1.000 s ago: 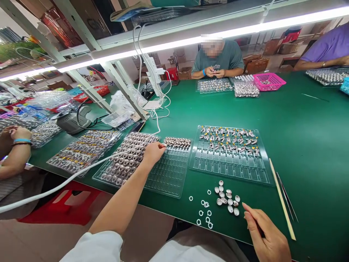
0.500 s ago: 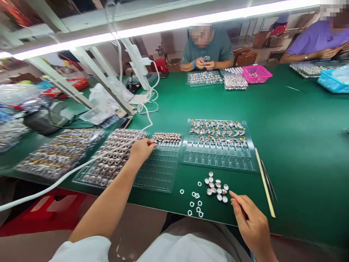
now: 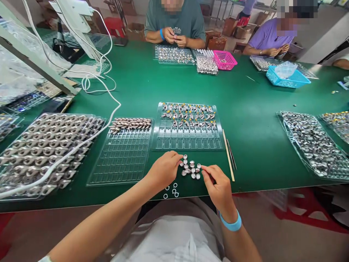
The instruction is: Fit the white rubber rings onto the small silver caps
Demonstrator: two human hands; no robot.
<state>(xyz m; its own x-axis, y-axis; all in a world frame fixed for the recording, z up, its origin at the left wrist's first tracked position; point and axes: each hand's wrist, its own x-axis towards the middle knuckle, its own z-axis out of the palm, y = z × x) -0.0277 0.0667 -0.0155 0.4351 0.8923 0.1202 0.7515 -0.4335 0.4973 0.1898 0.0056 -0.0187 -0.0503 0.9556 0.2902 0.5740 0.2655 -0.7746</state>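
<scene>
My left hand (image 3: 164, 170) is at the left side of a small pile of round silver caps (image 3: 193, 170). Its thumb and forefinger are pinched together; whatever is between them is too small to make out. On the pile's right side is my right hand (image 3: 219, 185), forefinger and thumb slightly apart, the forefinger at the edge of a cap. Several white rings (image 3: 175, 185) lie near the table edge, partly hidden by my left hand. Behind the hands sits a clear tray (image 3: 188, 143) with rows of small metal parts with orange bits.
A second clear tray (image 3: 117, 160) has metal pieces in its top rows. Left of it, a fuller tray (image 3: 54, 145) lies under a white cable (image 3: 81, 143). A wooden stick (image 3: 228, 154) and tweezers (image 3: 232, 154) lie right. Another loaded tray (image 3: 313, 143) is farther right. Two co-workers sit opposite.
My left hand has moved right from the partly filled tray to the caps. My right hand stays beside the caps. The view has turned to the right.
</scene>
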